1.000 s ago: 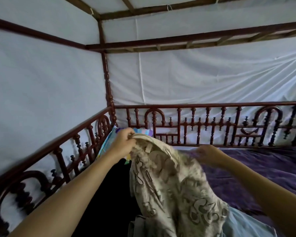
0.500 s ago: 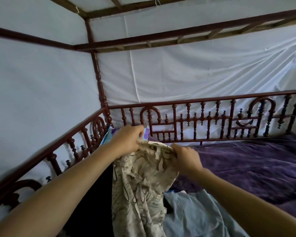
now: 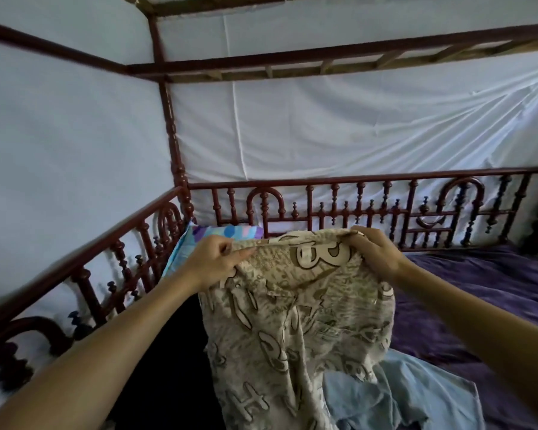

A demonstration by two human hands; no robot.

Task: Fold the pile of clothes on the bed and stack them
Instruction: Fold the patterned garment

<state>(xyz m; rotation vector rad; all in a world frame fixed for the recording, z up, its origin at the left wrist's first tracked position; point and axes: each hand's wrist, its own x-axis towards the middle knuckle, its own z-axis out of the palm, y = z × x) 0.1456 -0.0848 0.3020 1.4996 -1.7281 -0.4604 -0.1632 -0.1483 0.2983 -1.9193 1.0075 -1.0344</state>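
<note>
At mid-frame, the patterned garment (image 3: 292, 321) was pinched at its top edge by the left grip (image 3: 213, 262) and right grip (image 3: 371, 252), likely to hang flat.

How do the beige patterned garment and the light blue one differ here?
The beige patterned garment bears large prints; the light blue garment is plain. The beige one hangs gripped by left hand and right hand; the blue one lies crumpled on the purple bedcover. Neither is folded.

The left hand (image 3: 210, 262) and right hand (image 3: 375, 252), bunched together half a second ago, have drawn apart, each now gripping one end of the top edge of the patterned garment (image 3: 298, 321), which hangs spread wide between them
</note>
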